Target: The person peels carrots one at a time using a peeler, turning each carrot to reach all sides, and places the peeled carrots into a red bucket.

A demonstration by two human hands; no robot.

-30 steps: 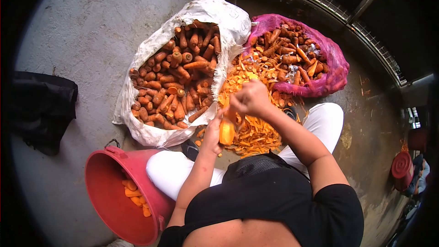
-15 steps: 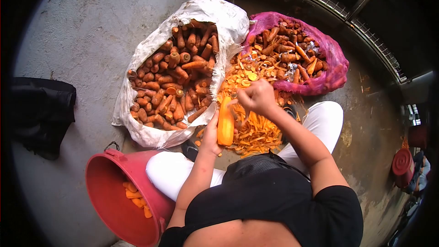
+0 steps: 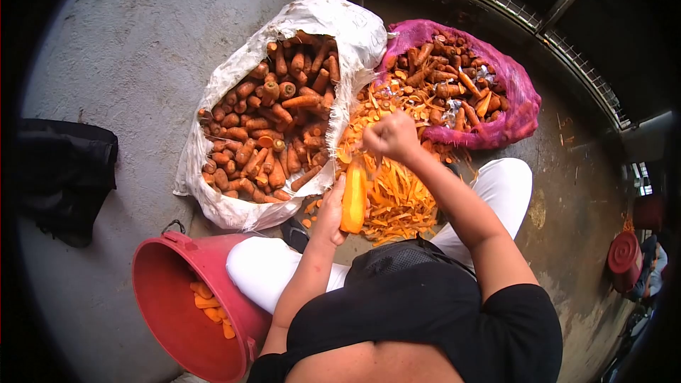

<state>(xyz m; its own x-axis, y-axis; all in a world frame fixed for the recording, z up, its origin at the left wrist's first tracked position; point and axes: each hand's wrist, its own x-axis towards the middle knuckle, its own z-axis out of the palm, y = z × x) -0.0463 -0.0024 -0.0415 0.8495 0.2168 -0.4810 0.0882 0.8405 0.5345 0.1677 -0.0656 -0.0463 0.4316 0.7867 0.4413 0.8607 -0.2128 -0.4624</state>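
My left hand [image 3: 330,214] holds a bright orange peeled carrot [image 3: 353,198] upright in front of my lap. Just above the carrot's upper end, my right hand [image 3: 391,136] is closed round something too small and blurred to make out. Orange peelings [image 3: 401,202] lie heaped on the floor below and behind the hands. Unpeeled carrots fill an open white sack [image 3: 190,163] on the left. More carrots and peelings are in a pink mesh sack [image 3: 523,103] at the upper right.
A tilted red bucket [image 3: 159,312] with several peeled carrots stands at the lower left, against my knee. Black cloth [image 3: 67,177] hangs at the far left. At the far right is a red container [image 3: 625,259] beside another person.
The carrot and my left hand have shifted slightly right and down. My right hand has moved a little up, with its fingers still closed.
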